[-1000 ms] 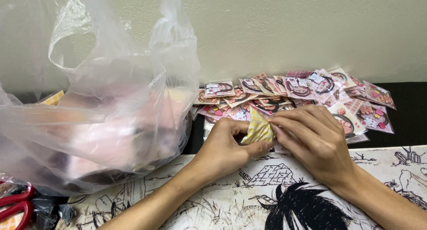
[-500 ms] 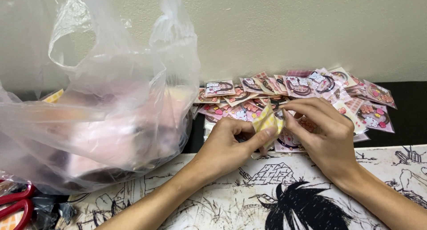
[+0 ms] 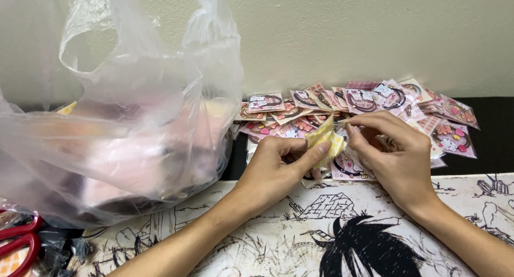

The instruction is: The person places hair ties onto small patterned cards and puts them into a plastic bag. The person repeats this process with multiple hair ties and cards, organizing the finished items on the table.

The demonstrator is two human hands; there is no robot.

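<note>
My left hand pinches a small yellow checkered packet between thumb and fingers, held just above the table. My right hand meets it from the right, its fingertips touching the packet's upper right edge. Behind both hands lies a spread pile of small pink packets with hair ties inside, reaching to the wall.
A large clear plastic bag full of pinkish items fills the left side. Red scissor handles lie at the lower left corner. A white mat with black drawings covers the table's near part. A pale wall stands behind.
The yellow packet has been lifted slightly and turned between my hands. My right fingers have moved from lying over it to picking at its upper edge.
</note>
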